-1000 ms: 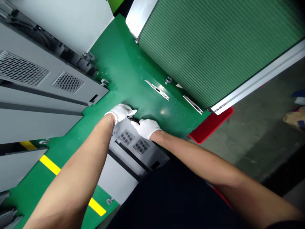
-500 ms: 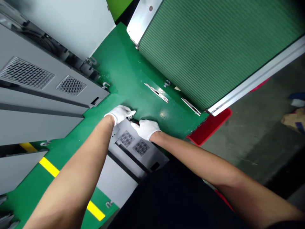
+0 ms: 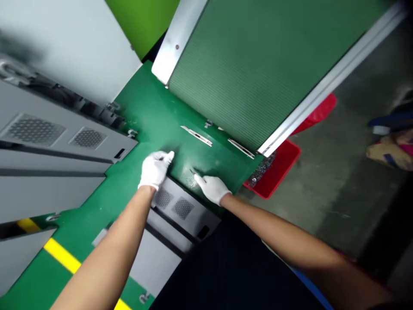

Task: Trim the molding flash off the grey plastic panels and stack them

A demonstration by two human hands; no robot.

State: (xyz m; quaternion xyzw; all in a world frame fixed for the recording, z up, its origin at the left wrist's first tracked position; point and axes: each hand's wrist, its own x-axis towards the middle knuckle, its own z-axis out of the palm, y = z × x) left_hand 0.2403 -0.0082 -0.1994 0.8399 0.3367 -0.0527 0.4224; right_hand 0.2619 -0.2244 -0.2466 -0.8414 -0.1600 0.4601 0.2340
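My left hand [image 3: 155, 168], in a white glove, is raised at the upper left corner of a grey metal panel [image 3: 203, 213] with two vent grilles. Its thumb and fingers are curled together; whatever may be between them is hidden. To the right, my right hand [image 3: 211, 186], also gloved in white, is closed above the green mat just beyond the panel's upper edge. A thin dark pointed piece [image 3: 192, 171] sticks out from its fingertips, too small to name for certain. Farther back, a slim metal strip [image 3: 197, 136] lies on the green mat [image 3: 167, 116].
A green ribbed belt [image 3: 251, 82] with a metal frame slopes down at the upper right. Another slim metal strip [image 3: 241, 148] lies by its lower edge. A red bin [image 3: 280, 174] with small metal parts stands right of the mat. Similar grey panels [image 3: 48, 159] stand at left.
My hands have moved apart, away from the panel's edge where they were close together. The dark pointed piece now shows at my right fingertips. The camera view has shifted slightly.
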